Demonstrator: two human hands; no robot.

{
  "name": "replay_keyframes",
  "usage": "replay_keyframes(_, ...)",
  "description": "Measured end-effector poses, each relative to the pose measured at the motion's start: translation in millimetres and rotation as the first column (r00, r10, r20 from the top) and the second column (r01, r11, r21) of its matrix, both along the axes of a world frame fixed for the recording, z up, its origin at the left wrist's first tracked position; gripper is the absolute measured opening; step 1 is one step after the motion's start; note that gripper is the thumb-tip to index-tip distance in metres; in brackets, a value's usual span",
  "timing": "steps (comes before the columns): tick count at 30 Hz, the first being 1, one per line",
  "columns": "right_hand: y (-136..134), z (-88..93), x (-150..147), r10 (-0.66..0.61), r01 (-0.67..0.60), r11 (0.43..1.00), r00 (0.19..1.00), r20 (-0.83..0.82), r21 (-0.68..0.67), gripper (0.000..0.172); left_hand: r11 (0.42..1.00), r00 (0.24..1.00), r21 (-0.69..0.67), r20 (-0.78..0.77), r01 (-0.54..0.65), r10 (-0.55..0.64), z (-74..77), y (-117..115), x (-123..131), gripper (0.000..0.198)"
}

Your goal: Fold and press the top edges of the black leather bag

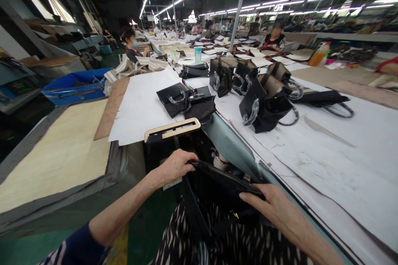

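A black handbag [217,190] rests over my lap, its top edge stretched between my two hands. My left hand [177,167] pinches the edge at the bag's far left corner. On the other side, my right hand [270,203] grips the same edge, thumb on top and fingers hidden beneath. A small gold-coloured metal piece shows on the bag's lower right. One plastic-wrapped handle hangs near the bottom of the view. Just beyond my left hand stands a narrow stand with a pale slotted top [172,129].
Several black handbags with wrapped handles [264,103] stand on the white-covered table [336,153] to the right. Two more dark bags [186,99] lie ahead. A blue bin [74,87] sits at left, behind a cream-topped bench [59,145]. Other people sit farther back.
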State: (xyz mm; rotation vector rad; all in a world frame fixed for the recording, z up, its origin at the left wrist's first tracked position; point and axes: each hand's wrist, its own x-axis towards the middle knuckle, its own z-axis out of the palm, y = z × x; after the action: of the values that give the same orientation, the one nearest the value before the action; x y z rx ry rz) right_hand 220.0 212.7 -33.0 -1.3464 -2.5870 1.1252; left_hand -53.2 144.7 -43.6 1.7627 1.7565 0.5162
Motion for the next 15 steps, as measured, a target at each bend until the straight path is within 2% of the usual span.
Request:
replay_keyframes(6, 10.6, -0.4, 4.7, 0.005, -0.006, 1.0, 1.0, -0.024, -0.019, 0.032, 0.996, 0.997, -0.08, 0.075, 0.032, -0.026, 8.8, 1.1, 0.4, 0.018)
replay_keyframes(10, 24.7, -0.4, 10.6, 0.066, -0.072, 0.991, 0.996, -0.052, -0.117, 0.03, 0.988, 0.99, -0.137, 0.126, 0.073, -0.055, 15.8, -6.5, 0.0, 0.016)
replay_keyframes(15, 27.1, -6.7, 10.0, 0.102, -0.112, 0.973, 0.993, -0.062, -0.201, 0.029, 0.974, 0.989, -0.221, 0.144, 0.058, -0.026, 6.8, -19.9, 1.4, 0.016)
